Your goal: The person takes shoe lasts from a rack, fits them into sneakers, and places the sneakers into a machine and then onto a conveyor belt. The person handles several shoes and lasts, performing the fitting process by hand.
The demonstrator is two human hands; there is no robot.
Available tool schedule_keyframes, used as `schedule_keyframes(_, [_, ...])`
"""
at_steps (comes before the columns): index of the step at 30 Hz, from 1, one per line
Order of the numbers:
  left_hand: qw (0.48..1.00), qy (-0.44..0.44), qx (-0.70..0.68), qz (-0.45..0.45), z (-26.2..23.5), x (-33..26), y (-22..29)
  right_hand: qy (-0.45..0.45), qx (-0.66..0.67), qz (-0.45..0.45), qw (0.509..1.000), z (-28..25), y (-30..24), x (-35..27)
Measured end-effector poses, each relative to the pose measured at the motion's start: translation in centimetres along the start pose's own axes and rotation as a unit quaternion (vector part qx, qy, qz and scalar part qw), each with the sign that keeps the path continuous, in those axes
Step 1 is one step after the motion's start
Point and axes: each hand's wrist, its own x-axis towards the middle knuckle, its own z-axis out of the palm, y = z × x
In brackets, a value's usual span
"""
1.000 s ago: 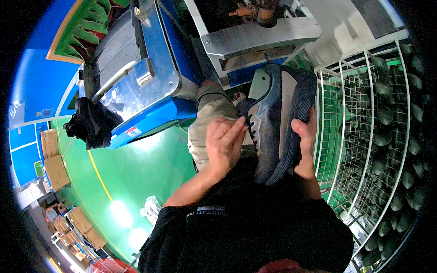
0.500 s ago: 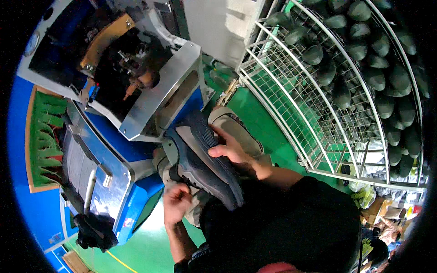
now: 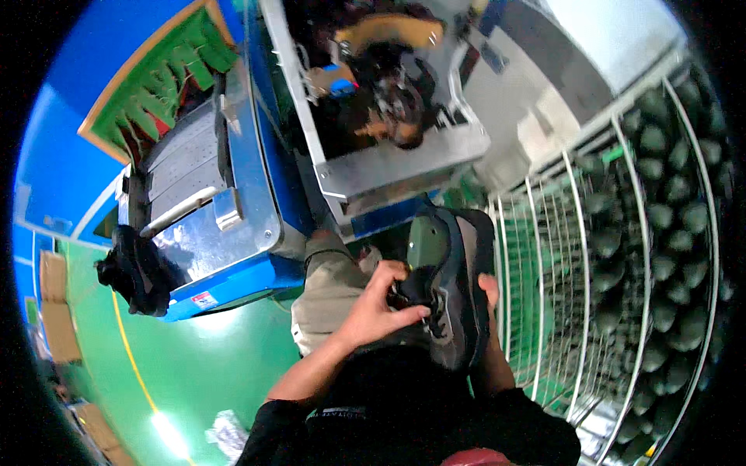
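A dark shoe (image 3: 466, 272) with brownish-grey panels is held upright in front of my body, its lace side turned left. A green shoe last (image 3: 426, 242) shows in its opening. My left hand (image 3: 378, 309) is closed at the lace area, thumb and fingers pinching the black laces (image 3: 420, 299). My right hand (image 3: 488, 291) supports the shoe from the sole side. Only its thumb or fingertip and wrist show there; the rest is behind the shoe.
A machine with a metal front (image 3: 404, 175) stands ahead. To the left is a conveyor (image 3: 186, 147) with a green strip curtain (image 3: 167, 81); a black shoe (image 3: 136, 272) sits at its end. On the right, a white wire rack (image 3: 571, 272) holds many dark lasts (image 3: 660, 217).
My view has swung to the right. The shoe has been turned so its lace side faces left. My left hand has come up from beside it onto the laces; my right hand has shifted to the sole side.
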Motion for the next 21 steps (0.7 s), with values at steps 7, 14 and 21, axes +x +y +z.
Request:
schedule_keyframes(7, [0.984,0.144,-0.106,0.003,2.7,2.9,2.1,-0.016,-0.361,-0.247,0.899,7.2,-9.1,3.0])
schedule_keyframes(14, [0.954,0.092,-0.272,-0.090,0.5,11.9,5.0,-0.075,-0.617,-0.304,0.721,22.9,-14.2,8.8])
schedule_keyframes(21, [0.855,0.013,-0.513,-0.083,-0.9,18.7,5.0,0.006,-0.717,-0.249,0.650,30.7,-16.4,14.8])
